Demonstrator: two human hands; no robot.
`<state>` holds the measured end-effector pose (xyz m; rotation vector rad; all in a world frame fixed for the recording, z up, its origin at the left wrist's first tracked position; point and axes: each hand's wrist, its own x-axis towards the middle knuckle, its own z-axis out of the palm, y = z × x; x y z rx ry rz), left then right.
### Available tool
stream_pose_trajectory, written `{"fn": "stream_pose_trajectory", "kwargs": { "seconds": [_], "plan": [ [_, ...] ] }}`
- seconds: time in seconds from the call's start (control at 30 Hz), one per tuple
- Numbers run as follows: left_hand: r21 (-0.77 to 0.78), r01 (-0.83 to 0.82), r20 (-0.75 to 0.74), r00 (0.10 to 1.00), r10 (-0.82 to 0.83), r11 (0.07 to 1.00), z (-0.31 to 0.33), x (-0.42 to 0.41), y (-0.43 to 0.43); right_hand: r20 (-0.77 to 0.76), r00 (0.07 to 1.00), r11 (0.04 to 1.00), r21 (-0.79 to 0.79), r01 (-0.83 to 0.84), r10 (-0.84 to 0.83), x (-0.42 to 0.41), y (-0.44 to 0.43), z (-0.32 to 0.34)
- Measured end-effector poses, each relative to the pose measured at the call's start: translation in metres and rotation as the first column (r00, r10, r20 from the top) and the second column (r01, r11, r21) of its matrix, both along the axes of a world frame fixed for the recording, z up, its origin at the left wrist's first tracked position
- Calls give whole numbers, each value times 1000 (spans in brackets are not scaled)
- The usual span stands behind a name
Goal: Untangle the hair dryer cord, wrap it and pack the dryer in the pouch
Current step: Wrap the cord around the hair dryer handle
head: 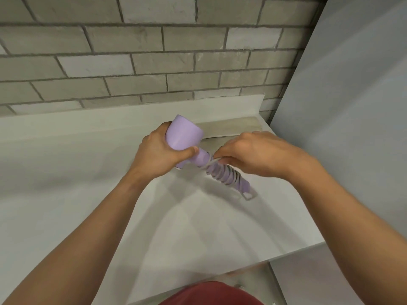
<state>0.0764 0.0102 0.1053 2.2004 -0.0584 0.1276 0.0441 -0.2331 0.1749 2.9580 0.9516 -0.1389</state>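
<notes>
A lilac hair dryer (184, 134) is held above the white counter, its barrel pointing up and back. My left hand (157, 151) grips the barrel where it meets the handle. The lilac cord (224, 176) is coiled in several turns down the handle, which slants toward the lower right and ends in a pale hanging loop (248, 195). My right hand (253, 155) pinches a strand of cord at the top of the handle. A flat beige pouch (231, 127) lies on the counter behind the dryer, partly hidden by my hands.
The white counter (77, 172) runs left to right, with its front edge at the lower right. A grey brick wall (143, 58) stands behind it. A pale grey panel (352, 106) closes off the right side. My red clothing shows at the bottom.
</notes>
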Motion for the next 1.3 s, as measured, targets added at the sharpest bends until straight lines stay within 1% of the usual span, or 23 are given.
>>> {"fn": "stream_pose_trajectory", "kwargs": {
  "seconds": [0.07,0.17,0.23,0.3,0.4,0.43,0.5,0.57,0.63,0.77,0.8,0.83,0.87,0.93,0.97,1.07,1.13,1.2,1.27,1.3],
  "plan": [
    [-41,72,-47,996,-74,997,1,-1,4,121,991,999,14,-51,49,6,-7,3],
    [-167,141,-83,984,-156,976,4,-3,7,248,965,994,44,-97,83,16,-15,-6],
    [-243,168,-98,976,-196,956,6,-4,9,299,948,986,92,-139,106,21,-17,-13],
    [-286,190,-107,968,-229,939,7,-5,12,341,933,971,158,-180,118,25,-19,-21],
    [-317,225,-101,958,-268,922,7,-5,14,338,937,958,228,-176,92,26,-13,-26],
    [-321,236,-93,956,-279,917,7,-5,14,311,948,954,255,-159,75,26,-10,-28],
    [-331,254,-77,953,-294,909,7,-4,14,193,981,947,311,-85,24,26,-4,-34],
    [-343,265,-67,950,-305,901,6,-3,16,98,995,926,377,-35,-2,26,0,-41],
    [-345,279,-67,945,-320,896,5,-1,17,39,999,894,447,-16,-2,25,3,-45],
    [-357,295,-65,939,-338,886,2,1,18,-17,1000,859,512,25,-19,24,9,-53],
    [-371,289,-65,940,-335,882,1,2,18,-46,998,832,551,67,-49,24,10,-56],
    [-384,285,-64,941,-333,878,1,2,18,-106,991,784,606,134,-87,24,11,-58],
    [-394,282,-62,941,-331,875,0,3,17,-193,974,716,664,217,-117,24,11,-59],
    [-397,286,-56,941,-334,872,1,4,17,-358,926,585,728,356,-118,22,12,-61],
    [-390,296,-53,938,-342,872,2,4,17,-411,907,545,740,394,-98,21,12,-61],
    [-373,328,-51,927,-372,868,5,4,16,-517,856,480,748,459,-13,16,13,-61],
    [-370,337,-52,923,-382,866,5,4,14,-545,838,457,751,477,22,14,14,-62],
    [-365,325,-54,928,-369,872,5,5,14,-593,804,389,754,529,55,13,15,-61],
    [-352,303,-53,938,-342,886,4,6,15,-660,741,297,737,607,121,12,14,-58],
    [-347,294,-55,942,-332,891,4,7,15,-671,728,291,731,617,144,12,13,-58]
  ]
}}
